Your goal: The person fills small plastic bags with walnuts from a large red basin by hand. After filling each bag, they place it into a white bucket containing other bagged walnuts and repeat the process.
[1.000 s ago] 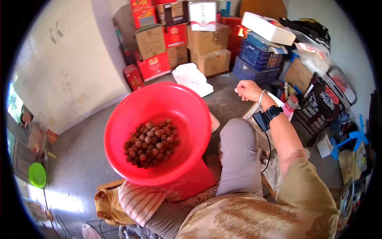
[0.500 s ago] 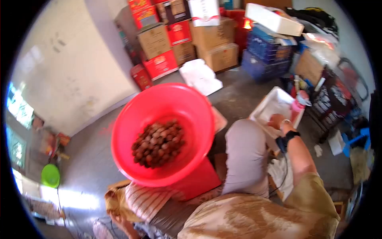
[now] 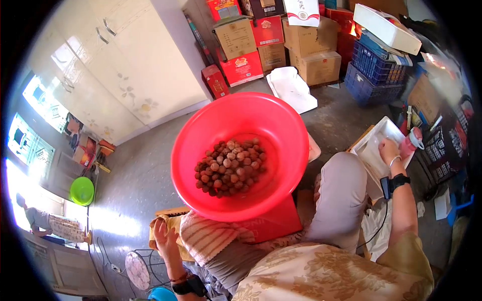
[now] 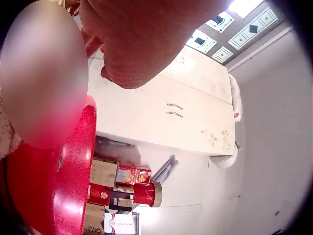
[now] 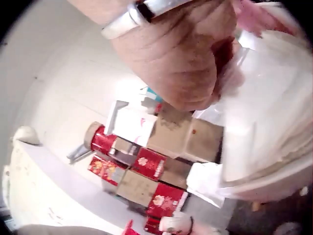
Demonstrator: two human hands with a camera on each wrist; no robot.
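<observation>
From the head camera I see a red basin resting on the person's lap, with a heap of brown fruits in its bottom. The left hand is low at the left, well away from the basin's rim. It lies on a yellow cloth with its fingers fairly straight and nothing between them. The right hand is out to the right, knuckles down inside a white tray on the floor, just beside a pink bottle. The basin sits between the two hands and neither touches it.

On the left wrist camera the heel of the left hand fills the top of the frame, and the basin's glossy red rim curves below it. A pale cabinet and stacked cartons stand behind.

On the right wrist camera the right hand, a metal bracelet at its wrist, has its fingers curled in over the white tray. There seems to be something dark red tucked between them, but I cannot tell whether they clamp anything
</observation>
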